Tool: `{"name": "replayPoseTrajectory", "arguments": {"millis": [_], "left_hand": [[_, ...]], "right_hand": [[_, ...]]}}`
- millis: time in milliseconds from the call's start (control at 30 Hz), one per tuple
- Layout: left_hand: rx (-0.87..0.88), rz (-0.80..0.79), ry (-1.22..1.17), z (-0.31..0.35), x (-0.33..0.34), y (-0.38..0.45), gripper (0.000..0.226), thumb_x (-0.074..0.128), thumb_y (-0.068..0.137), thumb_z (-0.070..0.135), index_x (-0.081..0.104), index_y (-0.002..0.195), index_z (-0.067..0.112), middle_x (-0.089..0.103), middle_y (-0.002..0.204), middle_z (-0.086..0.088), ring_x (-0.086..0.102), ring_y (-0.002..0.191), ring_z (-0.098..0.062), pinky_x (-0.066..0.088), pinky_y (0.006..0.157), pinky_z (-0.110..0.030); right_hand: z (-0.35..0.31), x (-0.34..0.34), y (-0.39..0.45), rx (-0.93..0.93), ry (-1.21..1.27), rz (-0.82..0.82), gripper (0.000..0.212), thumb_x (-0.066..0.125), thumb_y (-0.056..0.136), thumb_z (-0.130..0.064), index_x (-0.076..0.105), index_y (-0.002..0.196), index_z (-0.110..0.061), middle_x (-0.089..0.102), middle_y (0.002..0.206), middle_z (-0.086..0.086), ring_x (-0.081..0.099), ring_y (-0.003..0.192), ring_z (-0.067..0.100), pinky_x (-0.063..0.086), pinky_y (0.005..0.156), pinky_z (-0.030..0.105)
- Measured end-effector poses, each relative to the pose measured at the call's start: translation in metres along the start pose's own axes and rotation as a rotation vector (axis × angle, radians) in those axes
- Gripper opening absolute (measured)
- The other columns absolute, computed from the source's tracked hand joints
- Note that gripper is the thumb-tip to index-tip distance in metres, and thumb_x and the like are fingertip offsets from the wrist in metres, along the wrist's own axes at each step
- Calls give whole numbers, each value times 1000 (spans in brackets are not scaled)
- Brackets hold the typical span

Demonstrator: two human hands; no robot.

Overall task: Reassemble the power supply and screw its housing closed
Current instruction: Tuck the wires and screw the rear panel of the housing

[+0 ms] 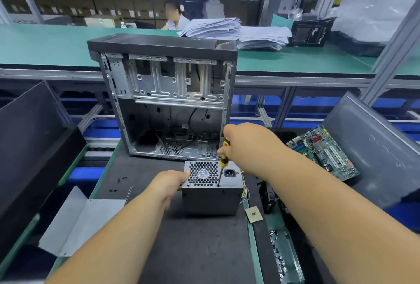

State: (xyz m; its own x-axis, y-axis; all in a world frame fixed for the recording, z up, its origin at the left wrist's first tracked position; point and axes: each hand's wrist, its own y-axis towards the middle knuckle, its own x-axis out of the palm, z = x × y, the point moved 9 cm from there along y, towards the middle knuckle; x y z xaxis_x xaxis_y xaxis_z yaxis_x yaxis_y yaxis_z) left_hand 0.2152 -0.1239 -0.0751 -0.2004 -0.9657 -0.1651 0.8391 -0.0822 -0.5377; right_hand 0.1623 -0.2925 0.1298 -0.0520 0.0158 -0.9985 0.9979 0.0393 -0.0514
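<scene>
Yellow-handled screwdriver [223,158] gripped in right hand [241,141], tip apparently seated; left hand [169,182] fingers clasping power supply [212,189]. Could slip, strip screw.

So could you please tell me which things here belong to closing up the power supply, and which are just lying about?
In the job: power supply, screwdriver gripped by the right hand, left hand steadying the housing.

Lying about: computer case, motherboard, paper stacks, loose screws.
</scene>
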Motion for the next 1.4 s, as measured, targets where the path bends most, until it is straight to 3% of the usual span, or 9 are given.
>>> {"name": "replayPoseTrajectory", "arguments": {"millis": [167,267,467,600,867,1033,1167,1300,1400], "left_hand": [[-21,5,-29,-2,-1,-1,36,65,93,33,64,117,7,67,117,-4,61,110,-20,31,97,-36],[-12,-5,-40,-3,0,-3,33,65,93,33,64,114,9,68,114,-2,63,98,-14,31,95,-36],[-20,12,-64,-6,1,-3,21,65,93,35,64,100,15,66,105,4,62,94,-12,31,90,-35],[-42,7,-99,-7,4,-3,17,65,93,34,63,88,18,64,86,8,59,77,-6,29,91,-36],[-45,-17,-134,-8,5,-4,17,66,91,34,65,91,17,66,91,5,59,79,-9,29,107,-43],[-55,-36,-108,-7,6,-10,26,62,94,37,66,106,14,70,104,1,62,93,-11,31,108,-44],[-19,-34,-65,9,-12,-10,47,38,103,46,57,128,12,63,125,-2,56,121,-22,31,113,-50],[274,116,-54,41,-79,-16,23,52,99,35,67,107,20,71,102,8,63,95,-12,46,91,-33],[349,241,-49,42,-139,-24,14,58,95,26,71,92,28,73,87,13,64,86,-8,44,73,-24]], "right_hand": [[-11,1,1,-3,-29,38,35,47,100,-47,35,83,-19,44,71,-4,40,58,12,27,47,30],[-14,8,-5,-30,121,56,25,43,103,-37,28,101,-18,46,67,-2,41,55,14,27,46,31],[-1,10,-8,33,197,82,19,49,101,-15,32,93,-17,37,59,-11,32,49,-1,23,43,27],[0,9,-7,54,169,91,20,52,101,-20,35,92,-17,41,60,-9,36,50,3,25,43,29],[-7,9,-10,42,131,125,26,47,103,-35,34,91,-17,44,65,0,38,53,15,28,46,32],[-10,8,-13,36,160,186,23,44,102,-40,34,93,-20,50,67,-1,46,57,17,33,48,32],[-19,-5,-17,11,344,391,12,48,98,-37,43,94,-27,60,68,-5,54,61,16,44,52,33],[-50,3,5,-54,478,358,3,53,96,-36,50,95,-36,58,71,-12,52,63,5,40,53,30],[-81,21,29,-81,545,281,2,55,94,-35,54,96,-36,54,67,-12,50,62,6,38,53,30]]}}
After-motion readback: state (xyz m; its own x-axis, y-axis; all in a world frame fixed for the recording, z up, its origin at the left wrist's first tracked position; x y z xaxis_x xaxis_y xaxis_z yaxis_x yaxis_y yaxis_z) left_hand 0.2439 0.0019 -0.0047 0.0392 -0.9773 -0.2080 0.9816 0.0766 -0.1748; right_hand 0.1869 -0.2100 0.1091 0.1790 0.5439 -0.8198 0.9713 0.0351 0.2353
